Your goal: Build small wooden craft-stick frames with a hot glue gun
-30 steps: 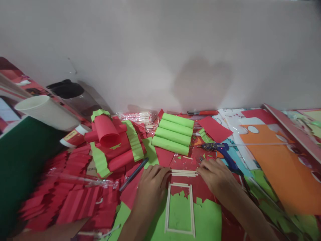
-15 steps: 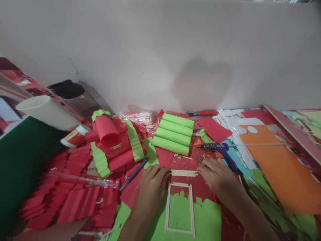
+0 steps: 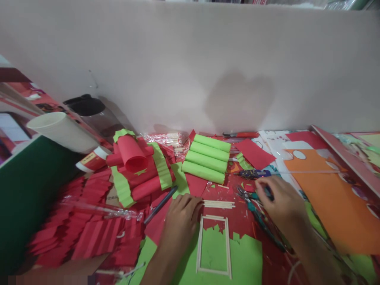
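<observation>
Left hand (image 3: pixel 182 215): fingers bent, at the left ends of a row of thin wooden sticks (image 3: pixel 219 204); pinching or merely touching, I cannot tell. Right hand (image 3: pixel 279 200): fingers curled at the rear of the blue hot-glue gun (image 3: pixel 253 174); its hold I cannot make out from my head view. Rectangular stick frame (image 3: pixel 228 247): just nearer than the row, largely over green paper (image 3: pixel 246 257). Teal-handled pliers (image 3: pixel 258 215): near the right hand.

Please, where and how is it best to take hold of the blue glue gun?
Probably by its handle, from the near right side. The nozzle of the glue gun points left, and the glue stick runs out of its rear to the right, so both ends are better avoided. The right hand hides most of the handle.
</observation>
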{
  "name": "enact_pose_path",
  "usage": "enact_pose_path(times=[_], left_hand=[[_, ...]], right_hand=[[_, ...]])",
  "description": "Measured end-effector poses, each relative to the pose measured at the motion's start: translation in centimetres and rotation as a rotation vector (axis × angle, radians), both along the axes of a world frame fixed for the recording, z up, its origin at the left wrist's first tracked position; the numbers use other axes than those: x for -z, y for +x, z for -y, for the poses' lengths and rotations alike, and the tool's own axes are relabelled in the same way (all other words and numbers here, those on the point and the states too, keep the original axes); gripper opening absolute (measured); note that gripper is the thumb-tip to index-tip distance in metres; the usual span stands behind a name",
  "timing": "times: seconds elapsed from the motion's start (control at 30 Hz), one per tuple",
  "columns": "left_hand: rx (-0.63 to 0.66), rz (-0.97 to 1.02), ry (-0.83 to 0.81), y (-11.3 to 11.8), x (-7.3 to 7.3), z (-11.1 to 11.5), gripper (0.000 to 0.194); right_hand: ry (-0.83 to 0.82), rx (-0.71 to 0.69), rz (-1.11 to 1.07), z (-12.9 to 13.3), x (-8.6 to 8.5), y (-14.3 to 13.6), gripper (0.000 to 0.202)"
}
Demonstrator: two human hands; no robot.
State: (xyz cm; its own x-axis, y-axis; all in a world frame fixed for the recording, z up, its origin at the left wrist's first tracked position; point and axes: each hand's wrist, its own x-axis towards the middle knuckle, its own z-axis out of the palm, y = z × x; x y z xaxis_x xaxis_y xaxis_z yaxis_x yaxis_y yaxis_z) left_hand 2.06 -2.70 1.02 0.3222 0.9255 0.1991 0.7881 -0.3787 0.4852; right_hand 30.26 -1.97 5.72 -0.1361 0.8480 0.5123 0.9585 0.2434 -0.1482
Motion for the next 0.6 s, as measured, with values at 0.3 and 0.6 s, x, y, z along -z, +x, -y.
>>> enact_pose_path(times=[0.3,0.6], left_hand=[[-0.015,0.016,0.001,0.1,0.0,0.1,0.021],[-0.02,0.013,-0.015,0.1,-0.1,0.2,0.024]], right_hand=[[0.021,0.318,-0.154,0.8,-2.4,4.3,0.033],[-0.268,-0.396,0.047,0.7,1.0,0.0,0.019]])
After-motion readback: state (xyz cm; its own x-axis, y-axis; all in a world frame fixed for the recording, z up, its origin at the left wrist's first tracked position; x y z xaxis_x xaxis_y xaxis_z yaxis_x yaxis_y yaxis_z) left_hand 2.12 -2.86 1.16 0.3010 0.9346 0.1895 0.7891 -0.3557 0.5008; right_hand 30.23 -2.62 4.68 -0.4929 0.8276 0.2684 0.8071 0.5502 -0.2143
